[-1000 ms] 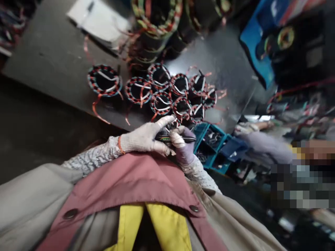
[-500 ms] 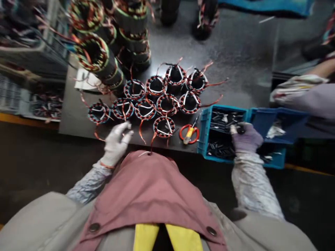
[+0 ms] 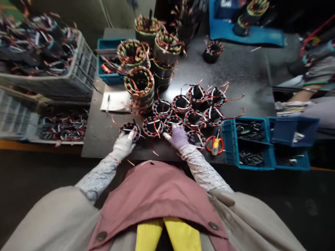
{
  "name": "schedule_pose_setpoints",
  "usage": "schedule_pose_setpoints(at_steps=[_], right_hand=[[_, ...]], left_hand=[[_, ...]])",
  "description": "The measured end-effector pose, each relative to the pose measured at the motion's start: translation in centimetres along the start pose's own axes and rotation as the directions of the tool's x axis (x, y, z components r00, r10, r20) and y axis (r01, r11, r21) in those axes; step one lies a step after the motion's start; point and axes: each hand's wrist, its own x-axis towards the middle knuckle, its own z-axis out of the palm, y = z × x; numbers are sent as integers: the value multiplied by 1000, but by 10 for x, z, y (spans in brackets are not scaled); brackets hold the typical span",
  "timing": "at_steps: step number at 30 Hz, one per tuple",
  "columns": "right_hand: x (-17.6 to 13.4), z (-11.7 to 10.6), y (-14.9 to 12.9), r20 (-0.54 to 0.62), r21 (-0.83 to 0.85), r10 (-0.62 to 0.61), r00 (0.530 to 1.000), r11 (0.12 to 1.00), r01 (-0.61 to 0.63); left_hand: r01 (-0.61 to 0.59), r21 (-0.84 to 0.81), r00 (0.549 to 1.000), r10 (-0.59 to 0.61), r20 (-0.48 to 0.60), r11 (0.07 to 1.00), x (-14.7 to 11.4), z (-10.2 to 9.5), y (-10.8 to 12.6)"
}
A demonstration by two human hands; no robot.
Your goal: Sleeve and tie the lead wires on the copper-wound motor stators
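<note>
My gloved left hand (image 3: 123, 144) has its fingers around the near rim of the leftmost wound motor stator (image 3: 128, 129), which stands upright on the bench. My right hand (image 3: 179, 136), in a purple and white glove, is over the near side of another stator (image 3: 172, 120) in the group. Its thumb stands apart from the fingers, and nothing is visible between them. The stators have red and blue windings, white sleeves and loose copper leads. Beside my left hand's stator sits another stator (image 3: 153, 126).
Red-handled scissors (image 3: 207, 142) and a yellow-handled tool (image 3: 215, 146) lie right of the stators. Beyond stand blue bins (image 3: 230, 146) of black sleeves. Taller stators (image 3: 140, 85) are stacked behind, near a paper with a pen (image 3: 115, 101). Grey crates (image 3: 78, 66) stand left; a co-worker's arm (image 3: 305, 96) is at right.
My right hand has left the blue bin and moved left to the stators. My left hand has moved onto the leftmost stator. The view has shifted, showing more of the left side.
</note>
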Motion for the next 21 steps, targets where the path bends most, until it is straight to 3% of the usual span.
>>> schedule_pose_setpoints(at_steps=[3,7,10,12,17,21], right_hand=[[20,8,-42,-10,-120,223,975,967,-223],[32,9,-65,16,-144,392,920,911,-386],[51,9,-76,103,-52,572,814,820,-570],[57,14,-83,96,-17,627,773,777,-629],[22,47,-113,77,-12,590,804,807,-590],[-11,75,-134,82,1,460,884,887,-462]], left_hand=[[-118,-25,992,119,35,993,-1,7,-26],[-238,-48,970,240,48,970,-5,8,-57],[-279,-49,957,282,64,959,-4,12,-76],[-291,-48,954,294,64,955,-2,15,-85],[-340,-52,936,343,81,939,-1,16,-102],[-382,-63,917,386,101,922,3,7,-117]])
